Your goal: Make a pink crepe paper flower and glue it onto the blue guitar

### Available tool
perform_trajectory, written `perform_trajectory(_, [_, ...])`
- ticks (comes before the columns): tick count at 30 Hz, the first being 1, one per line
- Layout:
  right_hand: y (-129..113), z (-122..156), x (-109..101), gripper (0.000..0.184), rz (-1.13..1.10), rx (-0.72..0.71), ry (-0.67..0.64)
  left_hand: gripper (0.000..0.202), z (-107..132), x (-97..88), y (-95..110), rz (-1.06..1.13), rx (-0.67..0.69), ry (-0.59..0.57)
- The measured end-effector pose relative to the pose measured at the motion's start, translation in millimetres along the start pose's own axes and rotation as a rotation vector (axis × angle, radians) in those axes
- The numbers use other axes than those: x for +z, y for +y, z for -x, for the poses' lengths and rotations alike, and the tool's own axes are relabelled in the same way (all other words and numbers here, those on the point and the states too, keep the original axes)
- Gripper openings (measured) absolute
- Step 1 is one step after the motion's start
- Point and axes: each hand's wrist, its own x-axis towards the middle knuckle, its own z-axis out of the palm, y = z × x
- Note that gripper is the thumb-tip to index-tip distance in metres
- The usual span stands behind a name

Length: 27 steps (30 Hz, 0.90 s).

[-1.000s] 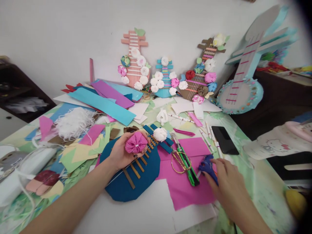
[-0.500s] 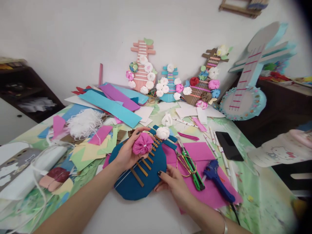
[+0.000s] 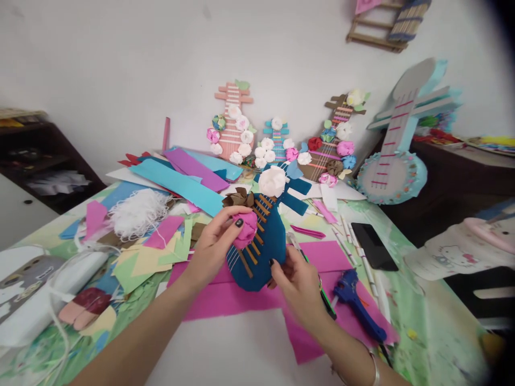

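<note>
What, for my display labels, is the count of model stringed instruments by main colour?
Dark blue instrument, in the right hand: 1
Turquoise instrument: 1
Salmon instrument: 1
Brown instrument: 1
Grey and pale blue instrument: 1
Total: 5

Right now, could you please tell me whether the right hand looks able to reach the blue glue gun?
Probably yes: the blue glue gun lies uncovered near the right hand, on pink paper, but that hand grips the dark blue lute and may first need to release it.
</note>
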Motion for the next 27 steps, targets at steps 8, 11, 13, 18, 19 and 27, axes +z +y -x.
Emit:
perform_trajectory(8, [-5,3,5,0.008,0.095,0.005,0.006,0.025,-1,18.4,1,-0.51,0.28,0.079])
perform_trajectory(11, [-2,4,6,0.007,0.133,-0.014,0.021,0.027,-1,20.2,-5,-0.604,0.325,0.098])
perform_trajectory(13, [-1,4,7,0.007,0.151,-0.028,0.026,0.028,0,22.1,-6,-0.637,0.343,0.105])
perform_trajectory(18, [1,4,8,0.007,0.17,-0.07,0.031,0.025,2,29.0,-4,-0.765,0.416,0.151])
perform_trajectory(19, [2,4,8,0.006,0.177,-0.082,0.034,0.025,2,30.2,-5,-0.778,0.431,0.151])
perform_trajectory(27, [4,7,9,0.005,0.22,-0.132,0.073,0.023,4,34.5,-10,-0.839,0.479,0.162])
